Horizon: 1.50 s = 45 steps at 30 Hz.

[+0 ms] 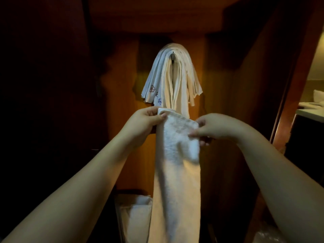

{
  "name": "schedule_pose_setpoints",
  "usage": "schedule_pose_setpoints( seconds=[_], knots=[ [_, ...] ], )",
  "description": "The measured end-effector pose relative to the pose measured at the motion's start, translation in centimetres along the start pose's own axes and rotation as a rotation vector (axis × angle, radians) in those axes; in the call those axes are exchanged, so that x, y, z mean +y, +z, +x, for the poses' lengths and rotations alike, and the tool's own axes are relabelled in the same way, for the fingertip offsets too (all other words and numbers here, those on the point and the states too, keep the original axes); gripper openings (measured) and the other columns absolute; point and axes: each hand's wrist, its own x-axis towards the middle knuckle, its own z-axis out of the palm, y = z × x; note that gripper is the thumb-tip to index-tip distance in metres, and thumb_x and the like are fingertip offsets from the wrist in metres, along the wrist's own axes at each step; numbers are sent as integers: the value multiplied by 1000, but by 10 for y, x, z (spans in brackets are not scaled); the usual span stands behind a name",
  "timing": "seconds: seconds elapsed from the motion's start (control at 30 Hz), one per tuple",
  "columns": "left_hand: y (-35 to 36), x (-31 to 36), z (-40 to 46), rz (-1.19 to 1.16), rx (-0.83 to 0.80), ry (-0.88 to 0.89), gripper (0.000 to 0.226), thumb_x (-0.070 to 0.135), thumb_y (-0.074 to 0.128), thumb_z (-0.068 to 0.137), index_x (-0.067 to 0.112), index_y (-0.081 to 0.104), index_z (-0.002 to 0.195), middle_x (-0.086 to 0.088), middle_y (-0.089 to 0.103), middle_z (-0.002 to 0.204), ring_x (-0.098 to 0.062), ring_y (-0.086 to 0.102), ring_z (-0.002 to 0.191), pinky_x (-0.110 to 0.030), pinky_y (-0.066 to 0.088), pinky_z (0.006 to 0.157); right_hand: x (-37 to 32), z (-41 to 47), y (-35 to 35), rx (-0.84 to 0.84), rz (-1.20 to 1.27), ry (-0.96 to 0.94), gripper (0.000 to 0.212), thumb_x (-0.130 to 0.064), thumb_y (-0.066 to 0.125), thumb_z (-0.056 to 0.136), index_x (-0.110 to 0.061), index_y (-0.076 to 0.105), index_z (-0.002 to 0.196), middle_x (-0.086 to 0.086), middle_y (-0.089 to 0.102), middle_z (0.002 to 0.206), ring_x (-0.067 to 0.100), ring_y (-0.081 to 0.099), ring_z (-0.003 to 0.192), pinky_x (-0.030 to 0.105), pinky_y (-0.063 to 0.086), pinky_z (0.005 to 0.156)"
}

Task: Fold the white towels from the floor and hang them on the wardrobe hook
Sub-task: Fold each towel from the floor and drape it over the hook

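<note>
I hold a long white towel (pixel 177 172) up in front of me, folded into a narrow strip that hangs down past the frame's bottom edge. My left hand (pixel 143 122) pinches its top left corner. My right hand (pixel 213 128) grips the top right edge, fingers curled over the fabric. Straight behind, several folded white towels (pixel 172 78) are draped over a small metal hook (pixel 173 53) on the wardrobe's wooden back panel; some carry small embroidered flowers.
Dark wooden wardrobe walls (pixel 233 85) close in on both sides. More white cloth (pixel 135 213) lies low on the floor, left of the hanging strip. A crinkled plastic bag (pixel 268 234) shows at the bottom right. A lit room opening (pixel 313 95) is at the far right.
</note>
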Motion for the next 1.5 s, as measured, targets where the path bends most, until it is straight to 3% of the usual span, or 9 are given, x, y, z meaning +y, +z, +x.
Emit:
schedule_pose_setpoints(
  seconds=[0.13, 0.33, 0.57, 0.67, 0.83, 1.1, 1.17, 1.33, 1.5],
  knots=[
    [-17, 3, 1, 20, 28, -52, 18, 7, 58, 99, 2, 69, 111, -3, 75, 86, -14, 72, 75, -22, 56, 62, 30, 4, -11, -12, -313, 95, 28, -56, 69, 89, -29, 71, 96, -13, 75, 76, 2, 71, 68, 18, 47, 55],
    [-29, 1, 3, 92, 35, -80, 13, 10, 56, 100, 11, 69, 102, 4, 76, 81, -9, 72, 73, -20, 55, 60, 41, 1, -20, 150, -391, 78, 25, -64, 68, 84, -40, 62, 87, -15, 63, 88, 5, 60, 81, 22, 43, 61],
    [-39, -5, 5, 163, 141, -10, 16, 18, 52, 104, 22, 68, 103, 9, 75, 84, -8, 71, 77, -23, 55, 62, 41, -4, -5, 346, 123, -188, 12, -36, 72, 91, -37, 62, 97, -25, 69, 90, -9, 67, 81, 12, 51, 53],
    [-39, -8, 4, 160, 133, 8, 17, 19, 52, 104, 25, 68, 102, 10, 74, 84, -7, 70, 78, -23, 54, 63, 48, 0, 5, 374, 414, -214, 37, -18, 71, 94, -40, 56, 119, -18, 68, 105, -6, 68, 94, 10, 53, 66],
    [-34, -6, 2, 82, 113, 78, 16, 33, 57, 95, 37, 71, 89, 9, 73, 87, -10, 71, 79, -25, 56, 61, 38, 0, 18, 645, 488, -216, 23, -36, 59, 101, -57, 64, 99, -39, 66, 95, -21, 59, 89, -3, 43, 59],
    [-29, -24, -4, 46, 125, 27, 20, 34, 54, 99, 38, 71, 90, 9, 73, 84, -12, 71, 74, -27, 55, 55, 40, 6, 40, 755, 571, -276, 15, -52, 57, 97, -65, 65, 93, -31, 70, 98, -12, 66, 87, 9, 52, 60],
    [-30, -25, -4, 40, 109, 12, 19, 35, 54, 97, 38, 71, 90, 8, 72, 83, -14, 71, 71, -28, 53, 51, 45, 6, 41, 696, 693, -281, 14, -58, 67, 89, -52, 72, 100, -19, 75, 101, 0, 71, 90, 15, 55, 64],
    [-34, -33, -4, 23, 64, -1, 20, 30, 53, 101, 33, 72, 93, 4, 73, 87, -20, 71, 76, -34, 58, 58, 65, -3, 43, 95, 1077, -166, 77, -56, 98, 47, -18, 78, 111, 12, 75, 114, 27, 73, 105, 37, 61, 79],
    [-35, -38, -10, -143, 58, -13, 20, 25, 57, 91, 24, 77, 96, -4, 75, 95, -22, 72, 86, -31, 59, 69, 63, -11, 54, -96, 1262, -171, 61, -41, 96, 61, -19, 78, 115, 10, 73, 123, 26, 69, 116, 39, 59, 86]
  ],
)
